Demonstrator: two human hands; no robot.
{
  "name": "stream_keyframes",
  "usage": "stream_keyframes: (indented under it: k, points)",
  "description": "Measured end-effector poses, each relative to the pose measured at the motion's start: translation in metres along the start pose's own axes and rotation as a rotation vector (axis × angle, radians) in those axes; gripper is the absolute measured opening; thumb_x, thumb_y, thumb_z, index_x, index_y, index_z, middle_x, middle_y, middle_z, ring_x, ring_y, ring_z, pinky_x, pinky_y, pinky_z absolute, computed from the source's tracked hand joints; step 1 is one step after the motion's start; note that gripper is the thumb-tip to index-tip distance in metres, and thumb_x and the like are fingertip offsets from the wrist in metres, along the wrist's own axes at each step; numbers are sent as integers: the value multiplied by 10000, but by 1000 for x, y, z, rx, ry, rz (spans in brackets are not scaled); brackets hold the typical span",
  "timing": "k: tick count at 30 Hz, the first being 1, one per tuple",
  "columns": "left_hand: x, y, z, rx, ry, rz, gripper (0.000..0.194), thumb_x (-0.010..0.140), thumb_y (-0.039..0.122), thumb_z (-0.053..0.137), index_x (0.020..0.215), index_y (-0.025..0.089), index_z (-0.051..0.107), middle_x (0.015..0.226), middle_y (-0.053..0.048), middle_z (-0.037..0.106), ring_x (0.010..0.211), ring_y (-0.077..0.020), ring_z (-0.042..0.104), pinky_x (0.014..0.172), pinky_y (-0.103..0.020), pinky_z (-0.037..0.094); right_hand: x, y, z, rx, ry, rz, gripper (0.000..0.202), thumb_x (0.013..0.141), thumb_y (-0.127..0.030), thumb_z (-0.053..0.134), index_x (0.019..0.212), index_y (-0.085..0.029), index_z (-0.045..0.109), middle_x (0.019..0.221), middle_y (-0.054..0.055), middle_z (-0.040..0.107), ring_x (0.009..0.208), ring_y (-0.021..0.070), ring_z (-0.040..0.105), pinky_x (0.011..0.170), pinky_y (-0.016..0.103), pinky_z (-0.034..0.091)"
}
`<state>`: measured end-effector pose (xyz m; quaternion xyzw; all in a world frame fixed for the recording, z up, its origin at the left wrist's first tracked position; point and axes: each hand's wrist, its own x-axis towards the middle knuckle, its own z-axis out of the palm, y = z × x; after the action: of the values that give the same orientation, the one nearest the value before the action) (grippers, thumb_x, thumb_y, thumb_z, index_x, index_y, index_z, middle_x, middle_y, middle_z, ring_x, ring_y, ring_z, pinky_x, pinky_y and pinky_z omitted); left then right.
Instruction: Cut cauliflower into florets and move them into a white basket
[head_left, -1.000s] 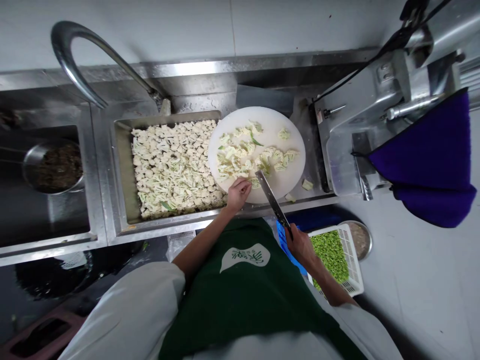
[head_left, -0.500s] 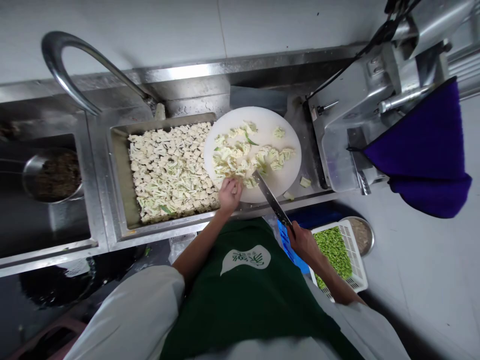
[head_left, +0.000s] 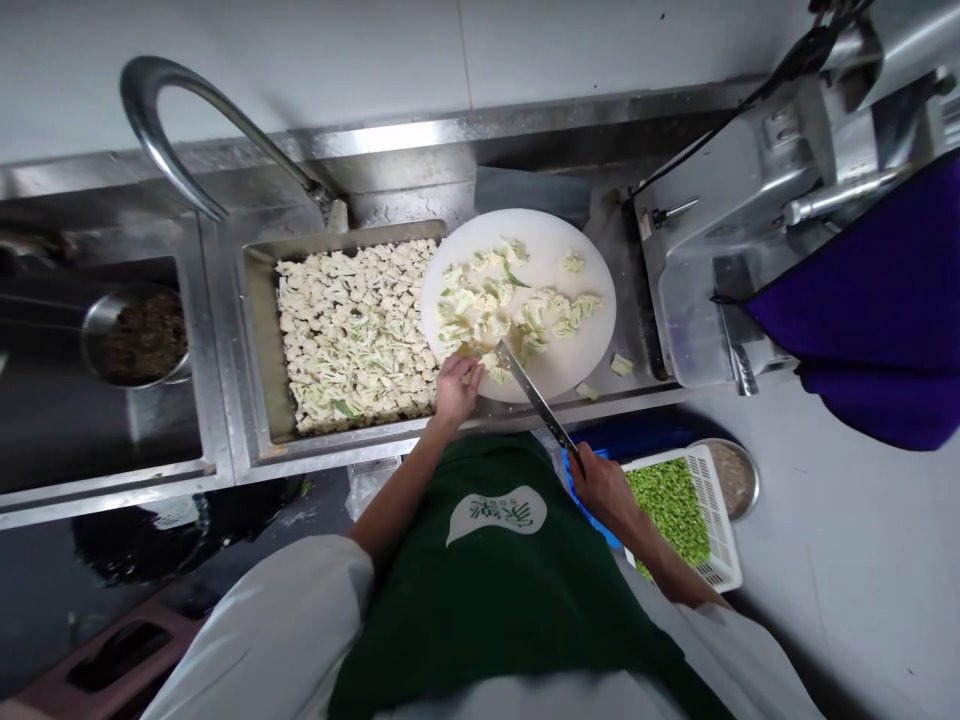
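My right hand point(head_left: 600, 485) is closed around the handle of a long knife point(head_left: 540, 405). Its blade slants up and left over the near edge of a round white cutting board point(head_left: 581, 365), tip close to my left fingers. At the board's near-left rim my left hand point(head_left: 456, 392) is closed, fingertips pinched on a cauliflower piece that they partly cover. Cut cauliflower florets point(head_left: 532, 315) lie scattered on the board, with a green leaf strip point(head_left: 515, 277) among them. Left of the board, a sunken metal basin point(head_left: 262, 340) holds many small cauliflower pieces point(head_left: 352, 330).
A curved faucet point(head_left: 172, 85) rises behind the basin. Farther left, a metal bowl point(head_left: 97, 350) sits in a dark sink. Machine housing point(head_left: 667, 260) and a purple cloth point(head_left: 870, 300) stand to the right. Below is a white basket point(head_left: 724, 540) with chopped green vegetables point(head_left: 675, 510).
The view has shifted, so the counter appears farther right. Relative to the board, the knife tip and my left hand have moved slightly left. Both hands keep their grip.
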<state>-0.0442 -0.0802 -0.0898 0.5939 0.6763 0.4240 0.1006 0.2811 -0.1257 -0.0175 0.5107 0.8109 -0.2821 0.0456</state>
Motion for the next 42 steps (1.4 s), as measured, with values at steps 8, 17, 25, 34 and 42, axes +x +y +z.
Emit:
stream_keyframes:
  k: [8,17,25,34,42]
  points:
    - [19,2,31,-70,4,16,318,1034,460,588,1004,193,757,1032,-107,698,943,-234,679,870,-389,596,14,18,-16,-41,12,27,260,1075,-304,387,936,-197,580,723,55,692,595,188,606,596,293,224]
    - [13,11,35,-96,21,-1,335,1048,482,578,946,199,726,974,-92,723,937,-222,690,856,-370,582,19,9,-20,-44,28,-18,268,1080,-306,362,963,-188,573,781,78,712,613,197,621,598,301,211]
    - [15,12,40,-120,-4,-6,352,1053,490,553,955,203,732,949,-97,719,944,-239,691,881,-408,592,29,2,-21,-123,-83,35,221,1097,-287,396,1050,-190,589,811,82,744,652,214,668,602,304,239]
    - [10,0,22,-3,37,90,228,1020,407,598,1009,218,726,1027,-119,693,1027,-279,661,967,-487,560,64,-5,-32,-63,-104,-1,213,1081,-270,427,1060,-176,616,823,102,754,738,234,705,630,292,295]
    - [141,-33,-7,59,-31,-17,772,875,661,727,1521,281,539,1613,-155,420,1531,-442,318,1207,-677,337,31,30,-33,268,202,161,272,1016,-425,416,902,-239,578,655,61,667,613,234,658,594,287,337]
